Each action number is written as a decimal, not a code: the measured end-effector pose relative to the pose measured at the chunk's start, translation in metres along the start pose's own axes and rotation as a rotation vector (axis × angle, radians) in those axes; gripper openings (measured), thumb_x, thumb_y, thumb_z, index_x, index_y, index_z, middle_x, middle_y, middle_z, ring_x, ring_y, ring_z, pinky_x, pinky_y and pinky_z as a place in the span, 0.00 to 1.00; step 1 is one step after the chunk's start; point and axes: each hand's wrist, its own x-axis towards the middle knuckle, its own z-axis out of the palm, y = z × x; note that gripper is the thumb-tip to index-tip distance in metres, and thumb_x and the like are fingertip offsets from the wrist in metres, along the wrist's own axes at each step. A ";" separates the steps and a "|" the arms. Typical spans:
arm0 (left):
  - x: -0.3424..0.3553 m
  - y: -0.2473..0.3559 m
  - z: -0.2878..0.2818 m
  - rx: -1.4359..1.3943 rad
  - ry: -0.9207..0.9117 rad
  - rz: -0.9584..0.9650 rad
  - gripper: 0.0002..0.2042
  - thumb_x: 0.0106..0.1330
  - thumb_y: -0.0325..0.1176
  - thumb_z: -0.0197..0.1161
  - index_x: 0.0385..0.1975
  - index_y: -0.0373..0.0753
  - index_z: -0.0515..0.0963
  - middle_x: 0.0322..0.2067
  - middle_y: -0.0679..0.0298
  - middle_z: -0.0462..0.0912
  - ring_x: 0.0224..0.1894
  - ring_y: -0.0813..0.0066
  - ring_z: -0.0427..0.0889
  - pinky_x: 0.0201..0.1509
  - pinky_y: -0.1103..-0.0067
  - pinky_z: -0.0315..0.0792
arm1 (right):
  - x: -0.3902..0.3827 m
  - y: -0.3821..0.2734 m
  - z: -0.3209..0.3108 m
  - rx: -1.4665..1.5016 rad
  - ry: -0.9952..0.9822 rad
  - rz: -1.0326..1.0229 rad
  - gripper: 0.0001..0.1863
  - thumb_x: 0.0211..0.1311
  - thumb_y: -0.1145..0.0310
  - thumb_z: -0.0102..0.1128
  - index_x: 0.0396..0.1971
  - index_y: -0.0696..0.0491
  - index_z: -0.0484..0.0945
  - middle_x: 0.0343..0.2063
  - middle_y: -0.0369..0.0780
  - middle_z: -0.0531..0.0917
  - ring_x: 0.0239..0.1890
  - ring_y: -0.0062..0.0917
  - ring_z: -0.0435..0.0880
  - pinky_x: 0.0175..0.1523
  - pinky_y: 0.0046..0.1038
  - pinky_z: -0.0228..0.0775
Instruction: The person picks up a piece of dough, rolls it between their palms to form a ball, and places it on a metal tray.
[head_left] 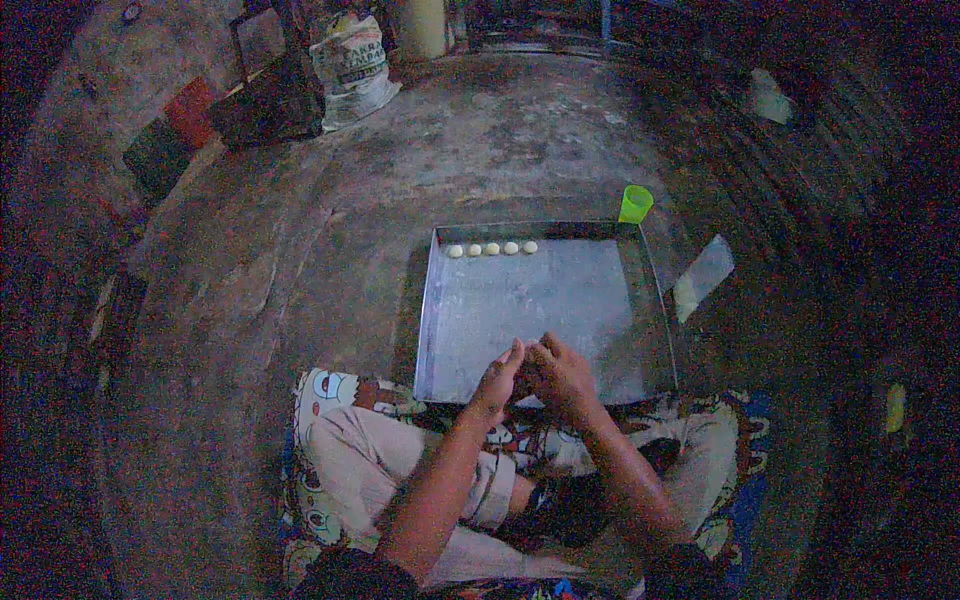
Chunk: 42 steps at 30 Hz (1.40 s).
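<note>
Both forearms rise from the lower edge and slant inward, so that the left hand (497, 383) and the right hand (563, 377) meet over the near edge of a wide, shallow metal tray (510, 300). The left hand is turned with its thumb pointing up and away from the body, the rest of its fingers mostly hidden. The right hand shows its back, knuckles uppermost and fingers bent in toward the left — the two are close together at the fingertips. A small pale spot shows between them, too blurred to name; I cannot tell whether either grip is clamped on anything.

Five small, round, pale balls (493, 249) lie in a row inside the tray, along its far wall and toward the left corner, well apart from the hands. A green cup (635, 205) stands just beyond the far right corner, and a clear packet (706, 270) lies on the floor (480, 130) beside the right wall.
</note>
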 end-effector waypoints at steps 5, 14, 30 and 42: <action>-0.070 -0.043 -0.064 -0.023 0.004 0.148 0.18 0.74 0.44 0.51 0.45 0.34 0.78 0.40 0.62 0.84 0.44 0.72 0.81 0.52 0.75 0.73 | -0.075 -0.078 0.030 0.127 0.112 -0.139 0.24 0.58 0.66 0.64 0.55 0.51 0.72 0.43 0.45 0.75 0.49 0.43 0.75 0.52 0.38 0.71; -0.089 -0.080 -0.083 -0.236 -0.195 0.382 0.12 0.75 0.32 0.45 0.49 0.36 0.72 0.46 0.60 0.80 0.48 0.70 0.79 0.56 0.75 0.72 | -0.105 -0.074 0.052 0.924 0.038 0.319 0.18 0.72 0.60 0.51 0.49 0.59 0.76 0.35 0.36 0.83 0.37 0.21 0.80 0.45 0.25 0.72; 0.161 -0.066 -0.094 0.299 0.238 0.426 0.11 0.68 0.37 0.59 0.42 0.37 0.82 0.37 0.63 0.85 0.39 0.71 0.82 0.46 0.75 0.74 | 0.061 0.152 0.112 0.132 0.099 0.574 0.19 0.59 0.58 0.64 0.42 0.58 0.81 0.37 0.47 0.85 0.39 0.33 0.84 0.45 0.34 0.75; 0.165 -0.066 -0.085 0.592 0.219 0.411 0.12 0.68 0.38 0.60 0.41 0.36 0.81 0.34 0.61 0.85 0.37 0.72 0.83 0.42 0.76 0.75 | 0.079 0.203 0.192 -0.561 -0.728 0.361 0.16 0.47 0.63 0.70 0.33 0.59 0.83 0.31 0.48 0.86 0.37 0.39 0.86 0.45 0.35 0.78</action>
